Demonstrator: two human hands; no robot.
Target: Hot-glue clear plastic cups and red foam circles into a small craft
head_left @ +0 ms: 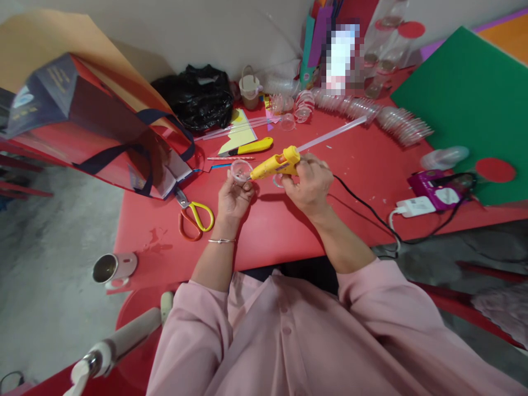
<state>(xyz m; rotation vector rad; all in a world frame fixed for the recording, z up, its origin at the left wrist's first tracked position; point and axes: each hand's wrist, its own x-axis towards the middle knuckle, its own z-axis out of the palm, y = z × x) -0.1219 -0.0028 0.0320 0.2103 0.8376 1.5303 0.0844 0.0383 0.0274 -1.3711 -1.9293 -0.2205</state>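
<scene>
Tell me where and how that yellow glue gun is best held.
The glue gun is probably best gripped by its handle, from the right, as the right hand does: its nozzle points left toward the clear cup, and a glue stick projects behind.

Table: red (small pale scraps about)
Scissors: left of the yellow cutter, nearer
Black bag: behind the cutter

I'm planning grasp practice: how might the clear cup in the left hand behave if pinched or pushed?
The clear cup looks small and thin-walled, so it's probably light and might flex when squeezed. Being round, it could roll if knocked onto its side.
</scene>
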